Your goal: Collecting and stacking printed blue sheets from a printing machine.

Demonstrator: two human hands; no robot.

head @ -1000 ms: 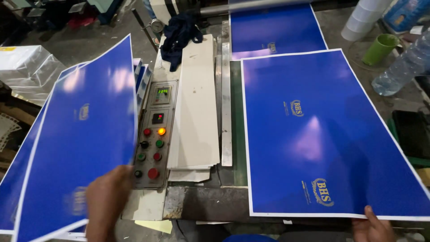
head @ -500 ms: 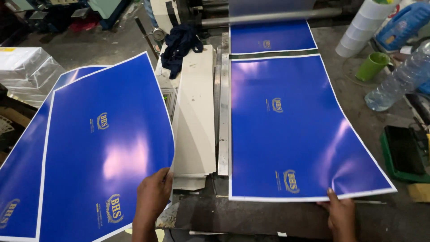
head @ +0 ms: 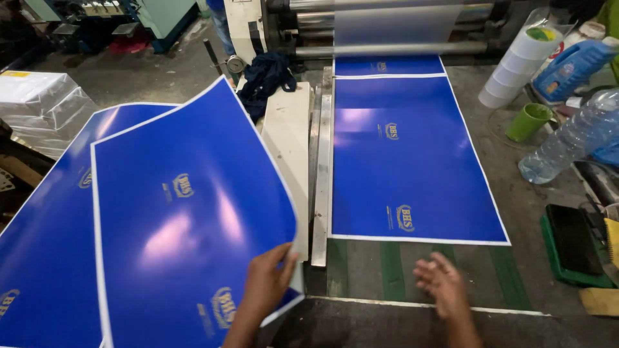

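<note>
My left hand point(head: 265, 283) grips the lower right corner of a glossy blue printed sheet point(head: 187, 212) with a white border, held tilted over the stack at the left. Under it lies another blue sheet point(head: 45, 238) of the same kind. My right hand point(head: 442, 283) hovers open, palm down, over the machine bed just below the near edge of a blue sheet point(head: 406, 161) that lies flat on the conveyor. A further blue sheet point(head: 389, 66) comes out from under the metal rollers point(head: 387, 26) behind it.
A dark cloth point(head: 265, 76) lies by the rollers. To the right stand a stack of white cups point(head: 516, 71), a green cup point(head: 530, 121), a clear plastic bottle point(head: 567, 145), a blue jug point(head: 570, 64) and a green tray point(head: 574, 245). A wrapped white bundle point(head: 39, 106) sits at far left.
My left hand has carried its blue sheet further left over the stack. My right hand has let go of the flat sheet's near edge and pulled back, open.
</note>
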